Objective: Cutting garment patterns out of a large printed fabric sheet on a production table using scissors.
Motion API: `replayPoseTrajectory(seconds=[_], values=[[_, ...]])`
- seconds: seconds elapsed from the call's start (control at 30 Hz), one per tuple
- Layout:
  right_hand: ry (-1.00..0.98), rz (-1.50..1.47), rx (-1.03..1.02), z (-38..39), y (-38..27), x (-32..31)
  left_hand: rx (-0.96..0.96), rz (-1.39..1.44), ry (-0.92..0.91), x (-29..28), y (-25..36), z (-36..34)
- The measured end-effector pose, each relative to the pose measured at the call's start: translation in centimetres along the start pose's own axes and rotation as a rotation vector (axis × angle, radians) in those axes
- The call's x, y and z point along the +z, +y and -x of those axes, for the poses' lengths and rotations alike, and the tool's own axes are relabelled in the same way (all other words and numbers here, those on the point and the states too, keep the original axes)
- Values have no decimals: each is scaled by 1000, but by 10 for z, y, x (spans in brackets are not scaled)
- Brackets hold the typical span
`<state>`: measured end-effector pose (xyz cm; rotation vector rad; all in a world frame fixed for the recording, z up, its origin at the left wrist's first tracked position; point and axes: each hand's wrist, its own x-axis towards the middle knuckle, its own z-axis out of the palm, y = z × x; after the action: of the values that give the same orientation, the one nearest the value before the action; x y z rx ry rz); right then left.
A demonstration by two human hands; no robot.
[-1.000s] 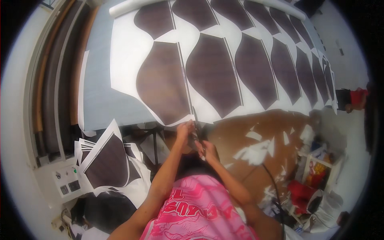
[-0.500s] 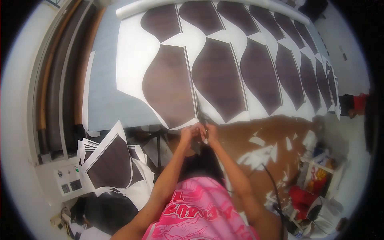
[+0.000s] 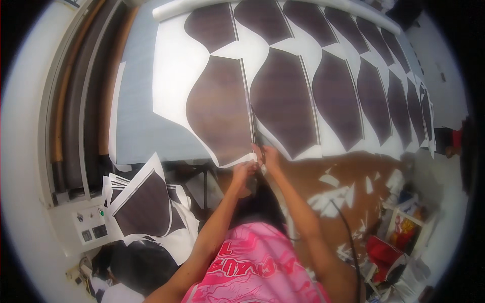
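Observation:
A large white sheet (image 3: 170, 76) printed with rows of dark brown curved panels (image 3: 220, 108) lies on the table. My right hand (image 3: 271, 157) is closed around scissors (image 3: 256, 135) at the sheet's near edge. Their dark blades point away from me, along the narrow striped line beside the nearest left panel. Just left of it, my left hand (image 3: 244, 171) pinches the near corner of that panel's white margin. My fingers partly hide the scissor handles and the held edge.
A paper roll (image 3: 182, 7) spans the table's far side. Cut panels (image 3: 144, 204) are piled at lower left, near a control box (image 3: 91, 224). White scraps (image 3: 328, 199) litter the brown floor on the right. A cluttered shelf (image 3: 404, 222) stands beyond them.
My right hand and the scissors have moved slightly forward along the striped line. My left hand has come a little nearer to me. The whole view has shifted slightly.

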<state>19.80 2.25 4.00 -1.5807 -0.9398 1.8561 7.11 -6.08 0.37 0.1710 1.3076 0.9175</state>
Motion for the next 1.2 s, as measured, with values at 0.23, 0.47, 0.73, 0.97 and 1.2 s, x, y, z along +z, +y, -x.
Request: replayPoseTrajectory(seconds=[0.23, 0.47, 0.73, 0.97, 1.2], values=[[79, 137, -74, -22, -12, 12, -6, -19, 31, -3, 5, -7], [53, -16, -60, -49, -26, 19, -22, -40, 51, -1, 6, -13], [18, -103, -50, -85, -48, 19, -73, -14, 32, 6, 14, -13], [14, -203, -56, -90, -59, 29, -47, -14, 50, -4, 7, -21], [19, -156, 25, -101, -52, 33, -52, -54, 24, -11, 3, -26]])
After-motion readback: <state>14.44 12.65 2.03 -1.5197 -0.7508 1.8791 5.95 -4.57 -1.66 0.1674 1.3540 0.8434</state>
